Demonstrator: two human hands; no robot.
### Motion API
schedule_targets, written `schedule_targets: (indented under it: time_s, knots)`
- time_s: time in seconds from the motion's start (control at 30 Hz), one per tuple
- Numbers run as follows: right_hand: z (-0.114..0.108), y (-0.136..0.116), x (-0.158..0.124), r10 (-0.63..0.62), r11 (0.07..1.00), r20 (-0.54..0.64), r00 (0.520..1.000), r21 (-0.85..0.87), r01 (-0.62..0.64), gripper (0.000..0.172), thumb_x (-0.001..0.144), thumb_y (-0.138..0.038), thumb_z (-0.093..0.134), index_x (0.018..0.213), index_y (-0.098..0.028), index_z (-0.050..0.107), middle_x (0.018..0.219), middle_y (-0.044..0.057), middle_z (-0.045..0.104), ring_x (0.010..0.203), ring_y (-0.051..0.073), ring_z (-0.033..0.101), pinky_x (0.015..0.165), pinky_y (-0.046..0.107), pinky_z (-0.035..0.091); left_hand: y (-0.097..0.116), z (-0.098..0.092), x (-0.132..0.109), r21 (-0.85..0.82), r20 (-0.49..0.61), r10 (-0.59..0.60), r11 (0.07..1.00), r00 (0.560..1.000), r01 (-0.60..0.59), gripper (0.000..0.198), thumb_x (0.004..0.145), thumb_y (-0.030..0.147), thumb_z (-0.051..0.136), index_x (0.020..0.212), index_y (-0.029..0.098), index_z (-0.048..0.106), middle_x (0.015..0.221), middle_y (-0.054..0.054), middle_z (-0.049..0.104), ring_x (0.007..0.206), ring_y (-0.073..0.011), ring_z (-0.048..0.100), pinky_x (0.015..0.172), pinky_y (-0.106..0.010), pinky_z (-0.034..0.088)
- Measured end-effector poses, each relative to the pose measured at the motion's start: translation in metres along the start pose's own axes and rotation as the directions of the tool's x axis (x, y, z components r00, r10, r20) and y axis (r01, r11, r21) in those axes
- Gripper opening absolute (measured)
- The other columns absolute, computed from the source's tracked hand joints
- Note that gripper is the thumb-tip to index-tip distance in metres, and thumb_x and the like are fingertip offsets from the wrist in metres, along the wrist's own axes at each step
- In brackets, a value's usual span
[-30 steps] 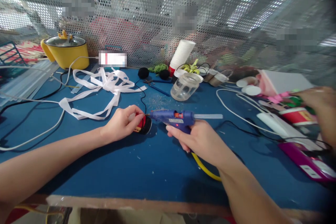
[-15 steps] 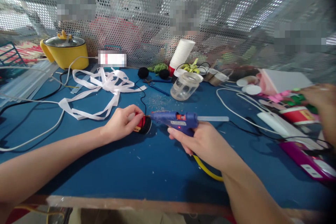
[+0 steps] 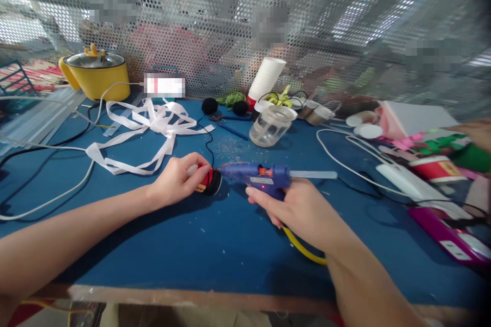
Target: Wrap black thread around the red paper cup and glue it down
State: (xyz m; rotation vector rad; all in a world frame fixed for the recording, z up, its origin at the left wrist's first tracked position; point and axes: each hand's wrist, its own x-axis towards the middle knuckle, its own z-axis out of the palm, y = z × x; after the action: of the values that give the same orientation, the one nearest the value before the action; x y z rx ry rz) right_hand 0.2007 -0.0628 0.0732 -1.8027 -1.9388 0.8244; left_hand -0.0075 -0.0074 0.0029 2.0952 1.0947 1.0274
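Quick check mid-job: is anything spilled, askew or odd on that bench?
Yes: pale crumbs are scattered on the blue tabletop beyond the glue gun, like stray scraps. Behind the clear jar, the stack of paper cups leans sideways rather than standing straight. The white ribbon lies in a loose tangle.

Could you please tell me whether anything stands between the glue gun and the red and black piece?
Nothing visible does: the glue gun in the right hand points towards the red and black piece in the left hand, its nozzle right beside it. Whether they touch, I cannot tell.
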Motion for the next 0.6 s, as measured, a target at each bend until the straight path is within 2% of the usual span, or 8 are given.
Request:
schedule_targets:
  time_s: [0.17,0.33,0.6]
  knots:
    - [-0.0008,0.0002,-0.0011,-0.014,1.000,0.023,1.000,0.002,0.014,0.031,0.077,-0.045,0.054,0.059,-0.021,0.054,0.038,-0.003,0.053,0.036,0.012,0.051,0.041,0.022,0.043,-0.0016,0.0002,-0.0002,-0.011,0.000,-0.007,1.000,1.000,0.007,0.018,0.084,0.028,0.046,0.081,0.015,0.058,0.069,-0.002,0.066,0.058,-0.0106,0.057,0.056,-0.020,0.045]
    - [-0.0003,0.0019,-0.0015,-0.016,1.000,0.006,1.000,-0.003,0.016,0.029,0.078,-0.045,0.051,0.064,-0.020,0.058,0.037,-0.003,0.051,0.036,0.013,0.052,0.041,0.023,0.043,-0.0013,-0.0004,0.0002,-0.003,0.000,-0.018,1.000,1.000,0.018,0.018,0.084,0.028,0.046,0.081,0.015,0.058,0.070,-0.001,0.066,0.060,-0.0109,0.058,0.058,-0.020,0.045]
    - [0.0004,0.0013,-0.0043,-0.020,1.000,0.028,0.999,-0.008,0.021,0.030,0.077,-0.045,0.053,0.058,-0.023,0.055,0.038,-0.003,0.052,0.037,0.013,0.052,0.040,0.023,0.042,-0.0014,0.0001,0.0013,-0.020,-0.005,-0.052,0.998,0.999,0.052,0.018,0.084,0.028,0.046,0.080,0.015,0.058,0.069,-0.001,0.065,0.060,-0.0110,0.058,0.058,-0.020,0.044]
